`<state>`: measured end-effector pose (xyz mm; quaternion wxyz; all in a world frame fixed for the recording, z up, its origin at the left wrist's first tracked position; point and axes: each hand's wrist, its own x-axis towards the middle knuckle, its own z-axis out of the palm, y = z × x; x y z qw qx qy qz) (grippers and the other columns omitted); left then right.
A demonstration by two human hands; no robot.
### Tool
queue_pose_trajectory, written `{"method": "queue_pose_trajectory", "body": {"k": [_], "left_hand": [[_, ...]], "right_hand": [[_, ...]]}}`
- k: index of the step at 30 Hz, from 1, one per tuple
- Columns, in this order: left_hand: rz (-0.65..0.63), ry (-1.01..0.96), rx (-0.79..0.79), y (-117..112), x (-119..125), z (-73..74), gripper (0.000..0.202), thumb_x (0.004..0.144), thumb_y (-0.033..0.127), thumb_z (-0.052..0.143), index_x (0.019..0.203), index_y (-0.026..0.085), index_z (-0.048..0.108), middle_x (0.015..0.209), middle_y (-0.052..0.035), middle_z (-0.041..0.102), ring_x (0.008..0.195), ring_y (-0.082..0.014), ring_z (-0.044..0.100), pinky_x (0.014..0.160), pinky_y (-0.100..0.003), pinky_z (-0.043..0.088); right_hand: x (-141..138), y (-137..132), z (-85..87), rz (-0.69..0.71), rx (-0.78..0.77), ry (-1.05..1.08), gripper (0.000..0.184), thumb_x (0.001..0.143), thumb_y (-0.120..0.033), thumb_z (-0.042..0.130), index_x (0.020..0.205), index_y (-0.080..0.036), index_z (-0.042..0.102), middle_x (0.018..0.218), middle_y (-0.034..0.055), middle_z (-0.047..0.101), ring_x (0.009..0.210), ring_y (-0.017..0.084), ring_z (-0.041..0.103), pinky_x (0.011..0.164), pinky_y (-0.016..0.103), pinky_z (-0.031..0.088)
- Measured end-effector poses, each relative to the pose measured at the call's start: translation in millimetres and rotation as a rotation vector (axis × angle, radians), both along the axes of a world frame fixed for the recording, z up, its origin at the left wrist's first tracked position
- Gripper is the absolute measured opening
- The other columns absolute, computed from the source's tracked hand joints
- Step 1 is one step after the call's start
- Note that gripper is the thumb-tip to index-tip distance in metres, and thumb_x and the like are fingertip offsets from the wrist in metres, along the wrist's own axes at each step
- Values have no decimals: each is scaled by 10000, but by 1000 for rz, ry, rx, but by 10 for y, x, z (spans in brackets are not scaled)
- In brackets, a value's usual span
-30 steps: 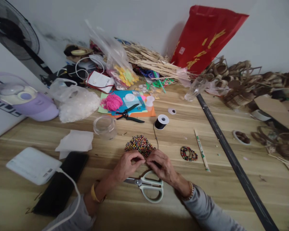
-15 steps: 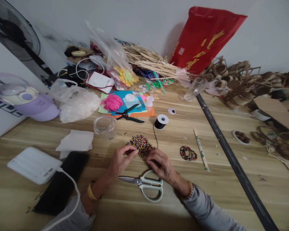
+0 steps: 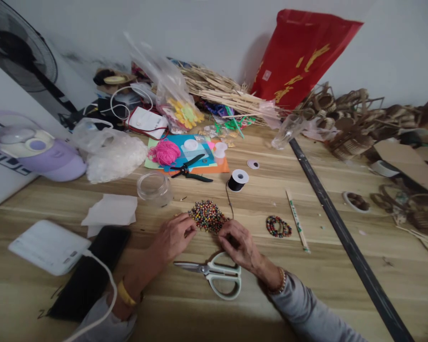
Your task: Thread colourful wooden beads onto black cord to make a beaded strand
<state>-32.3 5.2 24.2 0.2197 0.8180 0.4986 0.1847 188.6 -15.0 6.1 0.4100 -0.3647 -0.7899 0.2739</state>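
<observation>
Beads (image 3: pixel 208 214) lie near left hand (image 3: pixel 174 237) and right hand (image 3: pixel 243 243), fingers (image 3: pixel 185 224) curled, any pinch unclear.

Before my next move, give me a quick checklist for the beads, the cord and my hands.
1. Bead pile within reach: ok, it lies close to the fingers of both hands.
2. Spool standing upright: ok, white end up.
3. Black cord clear of the scissors: ok along its visible run, from the spool down toward the right hand.
4. Cord gripped in the right hand: cannot tell, the curled fingers hide it.
5. Bead picked up by the left hand: cannot tell, its fingertips are at the pile's edge.
6. Scissors well away from the right hand: not ok, the upper handle loop sits right by it.
</observation>
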Motion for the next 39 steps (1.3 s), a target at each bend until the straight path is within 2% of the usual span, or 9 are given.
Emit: {"method": "queue_pose_trajectory", "body": {"k": [8,15,22,30,39], "left_hand": [[78,178,-220,66,-125,106,36,723,147,596,735,173,575,698,-3,597,665,-162,550,637,-260,399],[140,52,-323,89,-143,111,37,711,147,556,732,177,556,654,14,580,627,-151,543,598,-242,403],[124,10,-321,113,-96,109,67,695,114,557,686,179,545,641,30,566,613,-135,527,600,-230,395],[27,-22,-245,138,-64,44,105,724,100,520,676,176,573,672,10,600,645,-140,535,623,-231,402],[36,-19,-234,118,59,1,77,743,119,553,696,173,581,728,-4,625,690,-150,566,677,-250,420]], "right_hand": [[0,5,2,2,-1,3,91,875,-167,497,806,-180,554,745,55,568,707,166,527,628,282,454],[0,8,3,10,1,6,82,870,-154,501,809,-179,550,747,53,570,719,165,532,651,285,457],[5,6,-21,5,-9,-8,87,872,-162,502,806,-183,556,752,54,580,724,169,535,654,290,455],[-3,10,-27,4,-8,-3,95,880,-181,503,806,-180,562,753,51,577,725,167,538,655,287,460],[-4,14,-10,18,8,3,74,867,-142,514,816,-176,555,752,49,569,719,161,529,646,280,456]]}}
